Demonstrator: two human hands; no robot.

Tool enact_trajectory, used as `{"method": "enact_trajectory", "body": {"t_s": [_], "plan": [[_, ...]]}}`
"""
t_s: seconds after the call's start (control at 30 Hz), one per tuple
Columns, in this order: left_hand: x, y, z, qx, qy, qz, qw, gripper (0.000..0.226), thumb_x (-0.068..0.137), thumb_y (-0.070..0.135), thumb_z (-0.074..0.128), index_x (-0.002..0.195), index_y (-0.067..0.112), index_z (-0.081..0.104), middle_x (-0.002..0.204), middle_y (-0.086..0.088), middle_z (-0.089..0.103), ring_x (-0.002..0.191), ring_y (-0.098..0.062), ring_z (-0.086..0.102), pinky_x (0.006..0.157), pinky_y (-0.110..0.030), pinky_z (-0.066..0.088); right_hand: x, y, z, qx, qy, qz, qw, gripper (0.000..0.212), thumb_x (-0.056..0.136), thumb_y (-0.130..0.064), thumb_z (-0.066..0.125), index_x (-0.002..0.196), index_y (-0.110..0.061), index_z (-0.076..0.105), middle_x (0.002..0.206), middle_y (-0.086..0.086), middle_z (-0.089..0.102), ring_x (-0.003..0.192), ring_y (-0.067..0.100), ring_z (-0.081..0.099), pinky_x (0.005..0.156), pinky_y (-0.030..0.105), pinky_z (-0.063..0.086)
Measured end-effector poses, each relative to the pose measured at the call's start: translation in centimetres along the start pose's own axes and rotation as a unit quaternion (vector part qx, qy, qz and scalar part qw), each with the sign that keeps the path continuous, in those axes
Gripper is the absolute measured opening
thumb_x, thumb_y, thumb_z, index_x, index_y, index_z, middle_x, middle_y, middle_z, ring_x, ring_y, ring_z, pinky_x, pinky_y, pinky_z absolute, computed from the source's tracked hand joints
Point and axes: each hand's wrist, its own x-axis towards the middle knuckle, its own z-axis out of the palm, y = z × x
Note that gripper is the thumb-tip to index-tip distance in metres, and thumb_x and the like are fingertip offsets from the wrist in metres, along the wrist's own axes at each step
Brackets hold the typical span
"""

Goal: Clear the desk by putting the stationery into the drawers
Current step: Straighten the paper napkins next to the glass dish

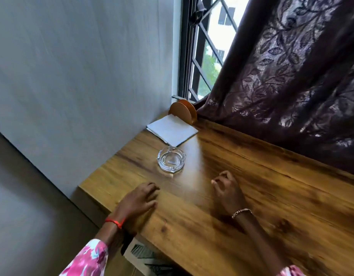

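Note:
A wooden desk (251, 196) fills the right and lower part of the view. My left hand (139, 202) rests near its left front edge, fingers loosely bent, holding nothing. My right hand (227, 188) hovers over the desk's middle with fingers loosely curled and nothing in them. A stack of white paper (172, 129) lies in the far corner, against a copper-coloured round holder (183, 110). Below the desk edge, by my left forearm, part of a patterned thing (140, 253) shows; I cannot tell if it lies in a drawer.
A clear glass ashtray (171, 159) stands between the paper and my hands. A grey wall (82, 76) bounds the desk on the left. A dark leaf-patterned curtain (291, 76) hangs along the far edge beside a barred window (208, 46).

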Motion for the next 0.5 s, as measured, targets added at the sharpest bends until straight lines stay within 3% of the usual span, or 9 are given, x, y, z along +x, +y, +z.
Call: {"method": "enact_trajectory", "body": {"t_s": [0.1, 0.2, 0.4, 0.5], "plan": [[1.6, -0.7, -1.5, -0.032, 0.092, -0.031, 0.995, 0.028, 0.082, 0.015, 0.062, 0.109, 0.006, 0.062, 0.112, -0.009, 0.063, 0.104, -0.022, 0.060, 0.087, -0.020, 0.041, 2.2, -0.6, -0.1, 0.013, 0.004, -0.004, 1.000, 0.011, 0.084, -0.012, 0.061, 0.083, -0.003, 0.067, 0.097, 0.009, 0.054, 0.088, 0.019, 0.053, 0.080, 0.020, 0.035], [3.6, -1.4, -2.9, -0.064, 0.163, -0.048, 0.983, 0.021, 0.080, 0.004, 0.063, 0.101, 0.006, 0.065, 0.106, -0.008, 0.064, 0.100, -0.020, 0.060, 0.084, -0.013, 0.037, 4.4, -1.5, -0.1, 0.031, 0.027, 0.003, 0.999, 0.011, 0.084, -0.013, 0.061, 0.084, -0.004, 0.068, 0.090, 0.002, 0.051, 0.079, 0.016, 0.050, 0.078, 0.030, 0.042], [9.3, -2.4, -6.7, -0.067, 0.192, -0.069, 0.977, 0.032, 0.082, 0.008, 0.063, 0.114, 0.002, 0.060, 0.122, -0.013, 0.059, 0.113, -0.024, 0.055, 0.088, -0.012, 0.032, 9.8, -3.3, 1.4, 0.134, 0.044, 0.113, 0.984, 0.007, 0.082, -0.014, 0.064, 0.089, -0.012, 0.063, 0.074, 0.004, 0.060, 0.060, 0.024, 0.059, 0.056, 0.033, 0.052], [13.4, -2.7, -8.6, -0.065, 0.167, -0.075, 0.981, 0.045, 0.082, 0.013, 0.064, 0.123, -0.001, 0.052, 0.131, -0.016, 0.052, 0.123, -0.026, 0.047, 0.102, -0.022, 0.030, 12.6, -4.2, 2.7, 0.203, 0.027, 0.178, 0.963, 0.016, 0.084, -0.011, 0.062, 0.099, -0.007, 0.057, 0.081, 0.009, 0.060, 0.048, 0.020, 0.056, 0.035, 0.022, 0.048]]}}
